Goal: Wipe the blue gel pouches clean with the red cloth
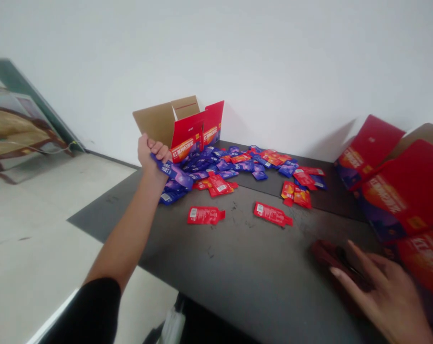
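Note:
My left hand (154,152) is closed in a fist around a blue-purple sachet (178,176), which sticks out below the fingers. It is raised in front of an open carton (187,138), beside the pile of sachets. My right hand (384,289) is low at the right, slightly blurred, with thumb and forefinger apart. Beneath its fingertips lies a dark maroon object (323,253), perhaps a pouch; whether the fingers touch it I cannot tell. Two red sachets, a left one (204,215) and a right one (272,214), lie separately on the dark table (230,267).
Mixed blue and red sachets (219,165) are heaped along the wall side. Orange-red sachets (297,195) lie to their right. Another open red carton (391,191) stands at the right edge. A wooden-framed seat (19,129) is on the floor at far left.

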A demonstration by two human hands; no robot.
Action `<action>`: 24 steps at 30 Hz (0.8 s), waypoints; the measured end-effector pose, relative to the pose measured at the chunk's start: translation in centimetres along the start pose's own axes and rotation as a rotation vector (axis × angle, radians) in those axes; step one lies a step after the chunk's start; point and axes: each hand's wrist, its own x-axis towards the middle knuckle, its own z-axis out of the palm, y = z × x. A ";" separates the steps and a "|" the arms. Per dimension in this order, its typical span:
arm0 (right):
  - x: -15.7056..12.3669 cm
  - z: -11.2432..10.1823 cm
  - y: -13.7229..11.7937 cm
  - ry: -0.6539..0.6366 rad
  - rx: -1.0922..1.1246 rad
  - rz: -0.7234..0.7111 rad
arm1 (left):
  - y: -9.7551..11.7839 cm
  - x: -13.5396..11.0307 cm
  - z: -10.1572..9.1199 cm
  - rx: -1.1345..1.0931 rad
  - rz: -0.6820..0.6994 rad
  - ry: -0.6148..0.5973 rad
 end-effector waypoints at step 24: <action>8.9 7.1 -24.0 -0.145 1.530 0.049 | -8.5 -15.5 2.3 0.442 -0.296 -0.428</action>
